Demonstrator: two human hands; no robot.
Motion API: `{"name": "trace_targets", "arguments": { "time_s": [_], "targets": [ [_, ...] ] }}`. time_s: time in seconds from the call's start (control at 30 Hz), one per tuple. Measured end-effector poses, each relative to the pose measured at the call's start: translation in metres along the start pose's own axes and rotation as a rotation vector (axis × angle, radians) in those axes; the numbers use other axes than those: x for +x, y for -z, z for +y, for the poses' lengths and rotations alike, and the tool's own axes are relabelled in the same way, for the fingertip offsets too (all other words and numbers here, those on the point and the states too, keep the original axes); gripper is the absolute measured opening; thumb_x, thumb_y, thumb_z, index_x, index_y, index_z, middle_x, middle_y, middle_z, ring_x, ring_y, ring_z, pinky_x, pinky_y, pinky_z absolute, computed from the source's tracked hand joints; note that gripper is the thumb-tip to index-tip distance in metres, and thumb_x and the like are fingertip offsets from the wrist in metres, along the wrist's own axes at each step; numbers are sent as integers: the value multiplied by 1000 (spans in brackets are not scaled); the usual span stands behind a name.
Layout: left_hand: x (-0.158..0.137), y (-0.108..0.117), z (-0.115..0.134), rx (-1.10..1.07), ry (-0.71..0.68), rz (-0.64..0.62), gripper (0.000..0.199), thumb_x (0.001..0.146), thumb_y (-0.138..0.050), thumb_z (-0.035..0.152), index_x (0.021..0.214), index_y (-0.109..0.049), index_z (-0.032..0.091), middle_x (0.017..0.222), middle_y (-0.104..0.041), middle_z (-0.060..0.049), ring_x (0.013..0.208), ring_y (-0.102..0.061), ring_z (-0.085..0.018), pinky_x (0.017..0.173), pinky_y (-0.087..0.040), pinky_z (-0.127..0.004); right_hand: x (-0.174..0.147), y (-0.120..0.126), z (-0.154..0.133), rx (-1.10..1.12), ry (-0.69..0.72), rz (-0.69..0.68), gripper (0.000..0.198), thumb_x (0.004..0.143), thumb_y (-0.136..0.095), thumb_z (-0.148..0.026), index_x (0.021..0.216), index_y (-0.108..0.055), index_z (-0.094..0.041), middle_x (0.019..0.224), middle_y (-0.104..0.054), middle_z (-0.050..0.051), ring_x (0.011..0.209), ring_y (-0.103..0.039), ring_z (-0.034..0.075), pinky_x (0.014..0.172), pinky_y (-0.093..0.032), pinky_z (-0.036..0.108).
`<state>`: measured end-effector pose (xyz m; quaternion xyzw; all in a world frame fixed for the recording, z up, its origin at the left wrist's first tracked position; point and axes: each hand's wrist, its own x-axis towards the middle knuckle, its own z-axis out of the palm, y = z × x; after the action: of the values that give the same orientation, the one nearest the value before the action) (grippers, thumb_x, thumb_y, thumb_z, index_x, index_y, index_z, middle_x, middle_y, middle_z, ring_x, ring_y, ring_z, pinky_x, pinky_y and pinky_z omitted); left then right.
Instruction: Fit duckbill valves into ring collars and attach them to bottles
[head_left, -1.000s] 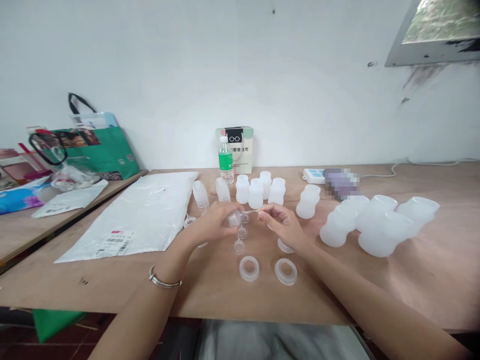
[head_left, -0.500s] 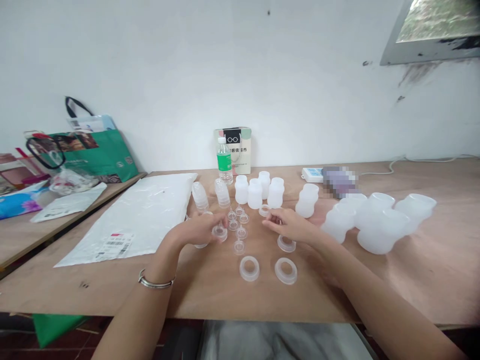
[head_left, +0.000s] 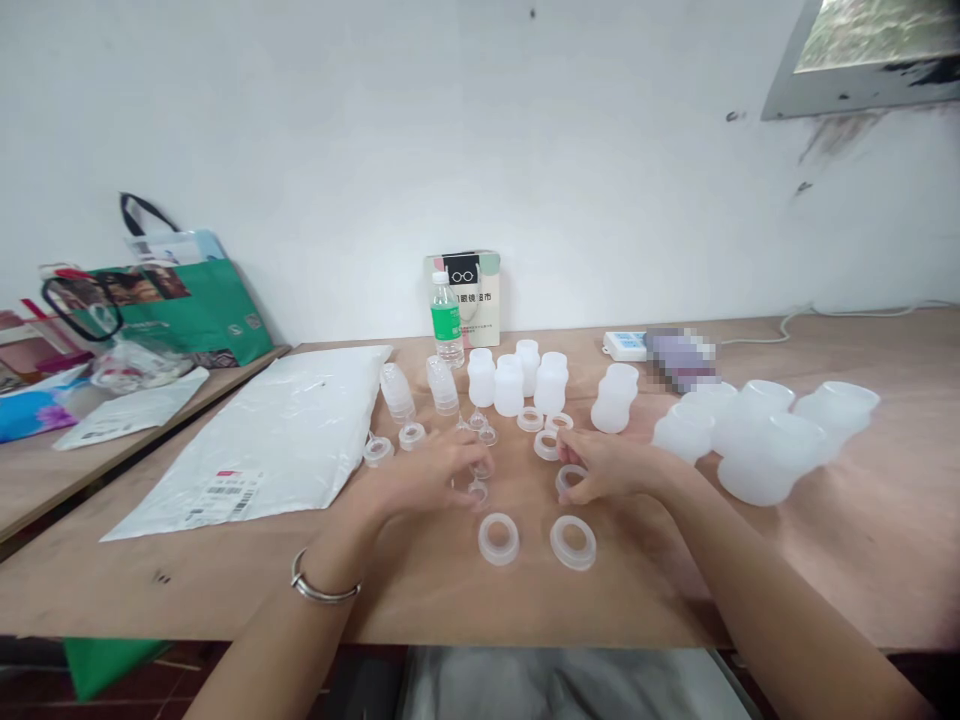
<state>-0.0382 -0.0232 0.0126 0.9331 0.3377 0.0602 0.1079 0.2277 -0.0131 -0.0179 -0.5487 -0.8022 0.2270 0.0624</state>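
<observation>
Left hand: the left hand [head_left: 431, 478] lies on the wooden table [head_left: 787, 570], fingers curled over a small clear plastic piece [head_left: 477, 490]. I cannot tell if it grips it.
Right hand: the right hand [head_left: 611, 468] pinches a clear ring [head_left: 570, 480].
Near rings: two clear rings [head_left: 499, 538] [head_left: 573, 542] lie side by side, just nearer than the hands.
Far side: white bottles [head_left: 510, 383] stand in a bunch, with a water bottle [head_left: 447, 322] behind them.
Left: a white plastic bag [head_left: 277, 430] lies flat.

— Anything legible here?
— Barely. The paper bag [head_left: 466, 293] by the wall shows a drawn pair of glasses and Chinese characters, too blurred to read.
— The white plastic mailer [head_left: 277, 435]?
— A barcode label [head_left: 226, 493], digits illegible.
</observation>
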Motion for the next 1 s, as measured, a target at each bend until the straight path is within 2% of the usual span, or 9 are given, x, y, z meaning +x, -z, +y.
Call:
{"name": "trace_targets", "arguments": {
  "time_s": [0.1, 0.23, 0.37, 0.43, 0.5, 0.63, 0.73, 0.87, 1.0],
  "targets": [
    [4, -10, 2, 41, 4, -91, 24, 73, -62, 30, 96, -57, 24, 94, -60, -1, 81, -56, -18, 71, -38, -28, 0, 1, -7, 175, 105, 23, 26, 60, -66, -30, 77, -50, -21, 71, -55, -1, 58, -47, 13, 51, -32, 24],
    [7, -15, 1, 35, -3, -101, 15, 75, -60, 29, 88, -59, 22, 90, -60, -1, 78, -57, -17, 66, -39, -26, 5, -1, -27, 778, 257, 56, 22, 72, -62, -32, 89, -53, -22, 81, -58, -1, 67, -53, 12, 61, -42, 25],
    [6, -16, -1, 11, 24, -96, 8, 73, -58, 16, 80, -58, 19, 86, -61, -2, 77, -57, -17, 65, -40, -25, 15, -15, -48, 1411, 268, -32, 20, 77, -57, -33, 92, -56, -20, 90, -61, 2, 78, -58, 12, 71, -48, 25],
    [5, -16, -3, -17, 33, -88, 9, 73, -54, 11, 79, -57, 18, 81, -61, -1, 76, -57, -16, 65, -40, -25, 20, -22, -53, 1605, 254, -51, 19, 80, -53, -32, 91, -57, -17, 92, -63, 5, 79, -60, 13, 73, -49, 25],
    [4, -16, -4, -46, 20, -55, 13, 75, -51, 10, 83, -57, 19, 81, -61, -1, 74, -57, -15, 65, -41, -25, 24, -28, -54, 1701, 244, -78, 19, 83, -48, -29, 92, -58, -15, 94, -64, 6, 82, -61, 13, 75, -50, 24],
    [2, -5, -3, -39, -73, 117, 27, 81, -46, 12, 104, -58, 22, 95, -55, -4, 84, -54, -16, 73, -42, -27, 28, -30, -49, 1797, 247, -136, 23, 86, -41, -22, 95, -59, -10, 95, -66, 10, 85, -62, 13, 78, -51, 22],
    [-1, 7, -2, -13, -67, 267, 30, 87, -40, 17, 111, -56, 24, 87, -49, -4, 80, -50, -14, 73, -42, -27, 28, -27, -47, 1872, 248, -73, 26, 87, -39, -20, 96, -59, -8, 93, -67, 12, 82, -63, 13, 77, -51, 21],
    [-2, 13, -1, 2, -42, 555, 23, 87, -44, 25, 105, -57, 20, 87, -54, -4, 83, -52, -15, 78, -40, -30, 29, -27, -47, 1920, 234, -35, 25, 87, -39, -19, 96, -59, -8, 94, -67, 11, 83, -63, 14, 77, -51, 21],
    [-1, 9, 2, 55, -115, 785, 15, 80, -57, 26, 94, -57, 19, 94, -64, -3, 90, -57, -17, 84, -35, -33, 29, -34, -50, 1949, 260, -105, 21, 87, -43, -19, 99, -59, -12, 100, -65, 7, 91, -62, 14, 82, -51, 23]
  ]
}}
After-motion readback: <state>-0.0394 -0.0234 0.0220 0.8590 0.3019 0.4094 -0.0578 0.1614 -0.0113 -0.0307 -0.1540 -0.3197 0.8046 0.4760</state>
